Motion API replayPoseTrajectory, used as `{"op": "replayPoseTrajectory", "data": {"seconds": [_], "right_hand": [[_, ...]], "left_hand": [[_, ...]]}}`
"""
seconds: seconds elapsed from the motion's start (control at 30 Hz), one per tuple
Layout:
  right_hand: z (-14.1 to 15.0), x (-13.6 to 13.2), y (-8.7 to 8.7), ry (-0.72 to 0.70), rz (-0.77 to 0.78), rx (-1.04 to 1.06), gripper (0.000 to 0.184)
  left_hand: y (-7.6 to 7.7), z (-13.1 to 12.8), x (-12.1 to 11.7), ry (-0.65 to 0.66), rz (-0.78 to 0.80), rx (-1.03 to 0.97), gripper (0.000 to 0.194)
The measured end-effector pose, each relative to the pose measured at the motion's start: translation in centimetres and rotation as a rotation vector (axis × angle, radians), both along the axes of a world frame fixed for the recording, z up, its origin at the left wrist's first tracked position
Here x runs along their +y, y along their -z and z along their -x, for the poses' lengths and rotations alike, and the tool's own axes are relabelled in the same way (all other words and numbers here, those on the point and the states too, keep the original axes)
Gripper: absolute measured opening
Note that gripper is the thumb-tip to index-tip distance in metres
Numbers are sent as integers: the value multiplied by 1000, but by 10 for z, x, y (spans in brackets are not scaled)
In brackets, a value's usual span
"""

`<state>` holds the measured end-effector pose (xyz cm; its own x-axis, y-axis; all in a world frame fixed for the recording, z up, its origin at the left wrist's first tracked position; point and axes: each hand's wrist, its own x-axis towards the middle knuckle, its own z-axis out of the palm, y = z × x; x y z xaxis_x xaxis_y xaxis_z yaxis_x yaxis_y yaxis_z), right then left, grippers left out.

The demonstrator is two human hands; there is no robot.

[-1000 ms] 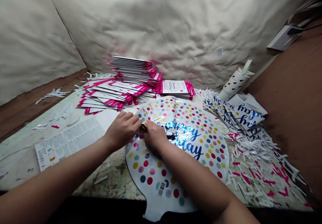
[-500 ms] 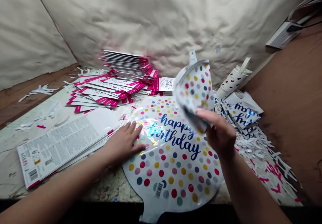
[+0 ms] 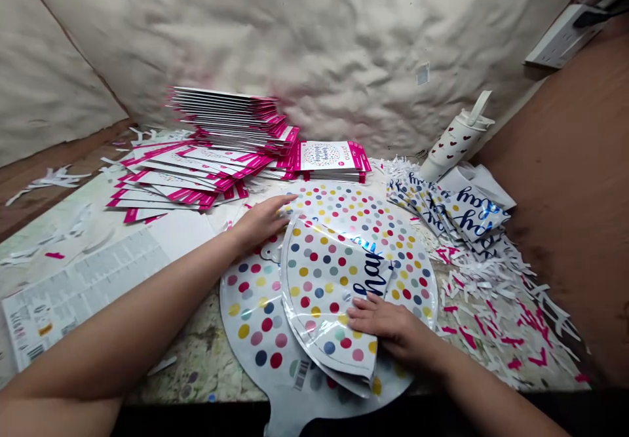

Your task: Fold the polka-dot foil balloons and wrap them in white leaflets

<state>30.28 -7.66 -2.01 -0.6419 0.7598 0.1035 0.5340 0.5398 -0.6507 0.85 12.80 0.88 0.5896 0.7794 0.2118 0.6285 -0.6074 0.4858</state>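
A round foil balloon (image 3: 253, 319) with coloured polka dots lies flat on the stone-like tabletop (image 3: 196, 358), its tail at the near edge. A second polka-dot foil balloon (image 3: 319, 293), folded, rests on top of it and hides most of the lower lettering. My right hand (image 3: 388, 325) presses on the near corner of this fold with its fingers flat. My left hand (image 3: 263, 222) lies spread on the far rim of the flat balloon, holding nothing.
Stacks of pink-edged packaged sheets (image 3: 221, 155) stand behind the balloons. Printed packaging (image 3: 73, 293) lies at left. White and pink paper scraps (image 3: 496, 312) and fanned balloons (image 3: 452, 214) lie right, near a heart-patterned white bottle (image 3: 455, 142). Cloth hangs behind.
My right hand has lowered the folded balloon from the air onto the flat balloon, covering its lettering. My left hand has slid toward the far rim. The view has shifted slightly.
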Motion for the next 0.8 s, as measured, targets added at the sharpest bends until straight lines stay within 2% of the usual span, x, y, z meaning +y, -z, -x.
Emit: {"op": "replayPoseTrajectory", "data": {"seconds": [0.1, 0.17, 0.23, 0.3, 0.37, 0.4, 0.43, 0.47, 0.53, 0.57, 0.6, 0.67, 0.8], "right_hand": [[0, 0, -3, 2, 23, 14, 40], [-1, -1, -4, -2, 27, 9, 41], [-2, -2, -4, -1, 23, 2, 41], [-3, -1, -5, -4, 22, 1, 41], [-4, 1, -5, -20, 27, -1, 40], [-5, 2, -6, -31, 31, -2, 40], [-5, 3, -6, -40, 34, -2, 40], [-6, 4, -6, -49, 36, -2, 40], [-7, 4, -5, -64, 37, -1, 42], [-8, 2, -5, -62, 29, -1, 42], [-10, -1, -4, -46, 14, 1, 42], [-12, -8, -3, 15, -34, 31, 40], [-15, -24, -6, 90, -58, 121, 28]], "left_hand": [[8, -25, 14, 83, 25, 1, 45], [10, -26, 20, 70, 18, 33, 31], [9, -17, 25, -1, -11, 57, 20], [4, -6, 28, -128, -72, 58, 23], [-4, -5, 23, -243, -208, 44, 29], [-8, -11, 16, -226, -272, 46, 31], [-10, -22, 7, -135, -313, 61, 32], [-12, -36, -6, 22, -329, 92, 33], [-9, -71, -35, 470, -230, 191, 39], [-5, -87, -49, 634, -181, 245, 42], [0, -100, -60, 705, -140, 273, 45], [11, -116, -76, 727, -87, 313, 49], [24, -121, -84, 592, -88, 330, 54]]}}
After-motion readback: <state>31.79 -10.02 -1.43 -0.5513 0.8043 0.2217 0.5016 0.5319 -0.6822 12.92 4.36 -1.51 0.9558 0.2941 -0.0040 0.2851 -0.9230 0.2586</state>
